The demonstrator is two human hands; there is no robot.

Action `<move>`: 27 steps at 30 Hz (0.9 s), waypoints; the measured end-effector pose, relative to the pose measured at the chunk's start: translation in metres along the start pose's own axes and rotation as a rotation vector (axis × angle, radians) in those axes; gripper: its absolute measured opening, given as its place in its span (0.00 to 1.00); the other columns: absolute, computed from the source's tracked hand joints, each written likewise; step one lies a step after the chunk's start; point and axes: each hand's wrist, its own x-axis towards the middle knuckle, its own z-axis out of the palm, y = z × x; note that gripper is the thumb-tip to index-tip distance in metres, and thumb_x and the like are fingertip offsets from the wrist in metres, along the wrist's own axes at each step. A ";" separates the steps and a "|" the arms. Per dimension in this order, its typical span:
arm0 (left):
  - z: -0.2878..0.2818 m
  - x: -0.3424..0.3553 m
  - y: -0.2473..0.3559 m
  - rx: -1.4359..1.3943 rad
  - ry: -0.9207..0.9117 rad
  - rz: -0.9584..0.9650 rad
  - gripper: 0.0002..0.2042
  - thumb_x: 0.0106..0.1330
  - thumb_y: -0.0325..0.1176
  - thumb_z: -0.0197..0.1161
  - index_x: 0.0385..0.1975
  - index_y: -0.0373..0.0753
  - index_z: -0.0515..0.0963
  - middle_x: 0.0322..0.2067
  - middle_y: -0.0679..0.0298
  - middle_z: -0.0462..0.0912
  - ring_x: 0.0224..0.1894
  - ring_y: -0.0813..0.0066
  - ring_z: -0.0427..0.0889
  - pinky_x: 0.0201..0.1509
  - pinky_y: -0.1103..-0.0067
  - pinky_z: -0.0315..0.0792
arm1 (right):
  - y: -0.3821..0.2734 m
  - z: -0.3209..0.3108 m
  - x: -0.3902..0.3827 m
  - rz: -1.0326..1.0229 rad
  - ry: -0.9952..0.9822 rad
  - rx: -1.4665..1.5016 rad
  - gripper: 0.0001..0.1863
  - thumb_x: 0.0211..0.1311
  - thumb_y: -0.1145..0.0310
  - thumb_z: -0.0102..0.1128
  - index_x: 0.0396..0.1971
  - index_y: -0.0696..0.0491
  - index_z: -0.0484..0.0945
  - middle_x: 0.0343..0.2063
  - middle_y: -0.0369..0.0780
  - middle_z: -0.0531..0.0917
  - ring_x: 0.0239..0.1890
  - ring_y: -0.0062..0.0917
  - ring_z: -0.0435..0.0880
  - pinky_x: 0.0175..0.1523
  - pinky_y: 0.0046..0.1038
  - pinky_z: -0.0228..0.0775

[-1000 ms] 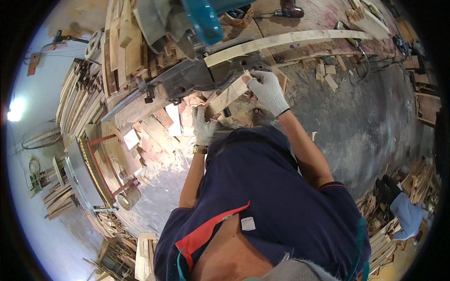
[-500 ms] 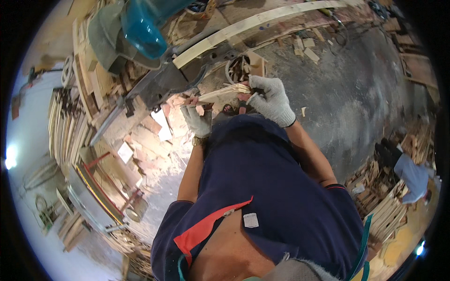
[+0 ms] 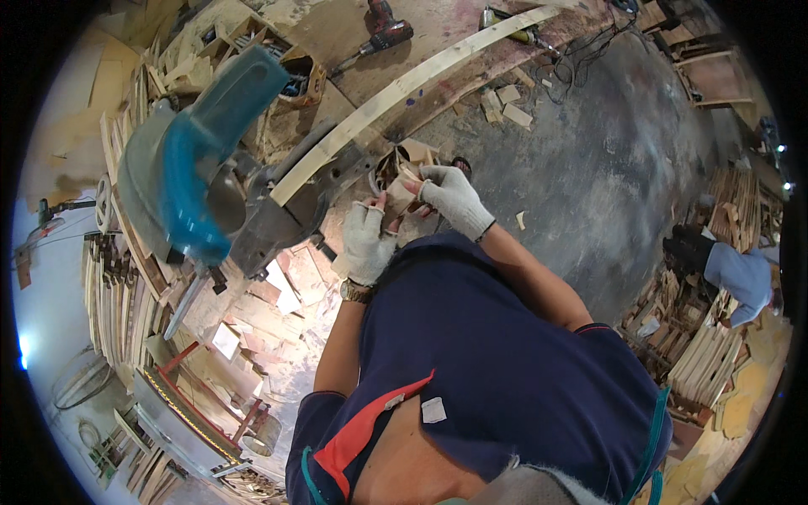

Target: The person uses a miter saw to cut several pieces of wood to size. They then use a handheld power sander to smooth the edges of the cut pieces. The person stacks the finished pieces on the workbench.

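My left hand (image 3: 367, 242), in a grey knit glove with bare fingertips, is closed on a short piece of pale wood (image 3: 406, 187) at its lower end. My right hand (image 3: 453, 202), gloved alike, grips the same piece higher up, fingers bent round it. The piece is partly hidden by my fingers. Just past them stands a bin (image 3: 417, 151) with dark contents, partly hidden. To the left is a teal mitre saw (image 3: 192, 172) on a dark metal base, with a long pale board (image 3: 370, 108) lying across toward the back right.
A workbench (image 3: 337, 25) holds a drill (image 3: 383, 34), a green tool (image 3: 497, 21) and a box of small parts (image 3: 299, 80). Offcuts litter the floor (image 3: 589, 168). Wood stacks (image 3: 109, 303) line the left. A person (image 3: 732, 278) in light blue is among wood piles at the right.
My view has turned, so the saw shows lower and nearer my hands. The held piece has been tilted and now looks shorter, with my hands closer together.
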 end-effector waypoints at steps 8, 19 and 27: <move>0.066 0.082 -0.001 -0.737 -0.156 -0.607 0.20 0.77 0.41 0.61 0.61 0.33 0.78 0.37 0.67 0.83 0.37 0.81 0.79 0.43 0.81 0.74 | -0.002 -0.195 0.224 0.073 0.136 0.546 0.30 0.73 0.41 0.58 0.53 0.55 0.76 0.46 0.45 0.80 0.42 0.38 0.86 0.36 0.33 0.79; 0.132 0.164 0.075 -0.610 0.285 -0.762 0.21 0.73 0.36 0.67 0.61 0.32 0.78 0.43 0.64 0.83 0.50 0.78 0.77 0.58 0.80 0.70 | -0.035 -0.233 0.295 -0.049 0.173 0.414 0.16 0.75 0.56 0.62 0.48 0.53 0.76 0.36 0.40 0.84 0.35 0.30 0.86 0.38 0.34 0.84; 0.174 0.192 0.069 -0.401 0.247 -0.672 0.20 0.75 0.41 0.63 0.59 0.33 0.80 0.39 0.64 0.80 0.41 0.70 0.79 0.48 0.73 0.73 | -0.117 -0.198 0.406 -0.014 -0.051 0.340 0.13 0.75 0.64 0.59 0.50 0.58 0.76 0.42 0.41 0.85 0.38 0.31 0.87 0.42 0.34 0.87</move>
